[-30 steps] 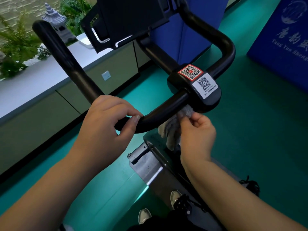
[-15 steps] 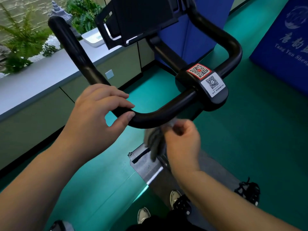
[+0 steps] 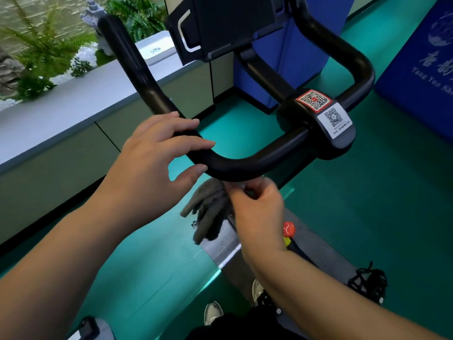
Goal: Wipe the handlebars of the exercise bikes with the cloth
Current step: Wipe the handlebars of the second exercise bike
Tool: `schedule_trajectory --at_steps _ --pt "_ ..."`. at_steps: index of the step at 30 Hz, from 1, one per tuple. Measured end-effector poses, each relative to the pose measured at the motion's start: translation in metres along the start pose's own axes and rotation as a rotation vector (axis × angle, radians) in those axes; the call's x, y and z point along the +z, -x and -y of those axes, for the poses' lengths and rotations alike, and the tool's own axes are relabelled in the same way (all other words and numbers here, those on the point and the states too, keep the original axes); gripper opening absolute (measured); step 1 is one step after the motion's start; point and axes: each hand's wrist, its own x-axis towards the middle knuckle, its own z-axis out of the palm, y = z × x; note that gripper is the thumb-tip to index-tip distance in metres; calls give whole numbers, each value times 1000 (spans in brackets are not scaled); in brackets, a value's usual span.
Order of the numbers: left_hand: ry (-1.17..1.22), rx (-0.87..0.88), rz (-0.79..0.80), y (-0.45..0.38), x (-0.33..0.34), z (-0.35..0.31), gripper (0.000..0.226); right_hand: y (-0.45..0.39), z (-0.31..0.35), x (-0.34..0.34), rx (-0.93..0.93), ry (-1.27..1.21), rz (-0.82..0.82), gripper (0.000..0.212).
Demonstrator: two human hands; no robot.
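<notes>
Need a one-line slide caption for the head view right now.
Right hand holds grey cloth under black handlebar; left hand loosely around its bend.

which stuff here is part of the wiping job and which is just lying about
In the job: handlebar, grey cloth, left hand, right hand.

Just there: QR stickers, tablet holder, red knob, ferns, white tray.

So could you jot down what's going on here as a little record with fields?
place: gym floor, beside a windowsill
bike part: black handlebar
left hand: fingers loosely over the bar's bend, not clamped
right hand: pinches the grey cloth just under the bar
cloth: mostly dangling below
stickers: two QR labels on the centre clamp
red knob: below, untouched
</notes>
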Motion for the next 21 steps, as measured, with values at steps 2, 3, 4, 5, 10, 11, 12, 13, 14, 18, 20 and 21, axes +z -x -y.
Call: schedule_trajectory --at_steps 2,3,4,5,10,11,12,13,14,18,20,21 --pt "-3 8 13 0 -1 3 38 -7 1 -9 -27 -14 -78 12" --pt "-7 14 16 0 -1 4 39 -11 4 -15 -43 -32 -118 14" --pt "-13 20 16 0 -1 5 40 -14 6 -20 -58 -42 -143 16" --pt "-21 26 12 0 0 5 41 -15 6 -22 -67 -38 -149 17" --pt "-5 -29 -8 0 -8 15 51 6 -1 5 -60 -25 -62 16" --pt "-1 -28 -3 1 -10 17 51 9 -3 14 -50 -44 -40 15" --pt "1 -22 4 0 -11 19 51 11 -3 22 -41 -53 -24 15" --pt "4 -20 8 0 -11 20 51 11 -2 30 -34 -65 -15 16" --pt "12 -23 6 0 -11 21 51 10 -1 38 -26 -90 -11 17" --pt "54 -37 -19 -1 -8 22 48 7 0 63 33 -139 -19 20" --pt "58 -46 -24 -1 -7 23 47 9 -2 62 47 -141 -21 20" --pt "57 -50 -26 -1 -6 23 47 11 -3 57 41 -139 -12 19"
